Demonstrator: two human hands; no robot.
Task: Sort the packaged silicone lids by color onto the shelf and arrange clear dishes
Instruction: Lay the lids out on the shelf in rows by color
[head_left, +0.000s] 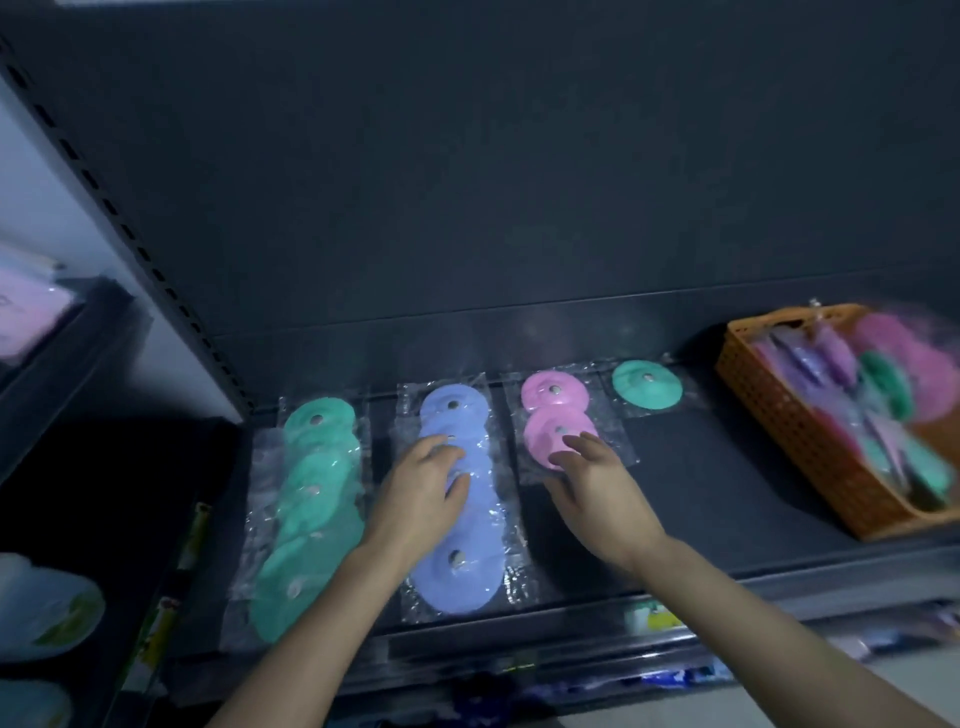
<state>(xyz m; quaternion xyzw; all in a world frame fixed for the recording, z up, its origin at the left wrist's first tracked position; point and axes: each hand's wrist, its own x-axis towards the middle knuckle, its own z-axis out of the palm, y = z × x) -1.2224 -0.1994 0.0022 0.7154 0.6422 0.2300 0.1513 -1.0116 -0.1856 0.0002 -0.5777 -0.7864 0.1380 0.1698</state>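
Observation:
On the dark shelf (701, 483) lie rows of packaged silicone lids. A green row (311, 514) runs front to back at the left. Beside it is a blue row (462, 566). My left hand (423, 491) rests flat on the blue row's middle, fingers spread. Two pink lids (553, 395) lie to the right; my right hand (597, 483) touches the nearer pink lid's packet with open fingers. A single green lid (647, 385) lies further right at the back.
An orange basket (795, 431) with several mixed purple, pink and green packaged lids stands at the shelf's right end. A perforated upright (119, 218) borders the left. Pale goods sit on the neighbouring shelves at the far left.

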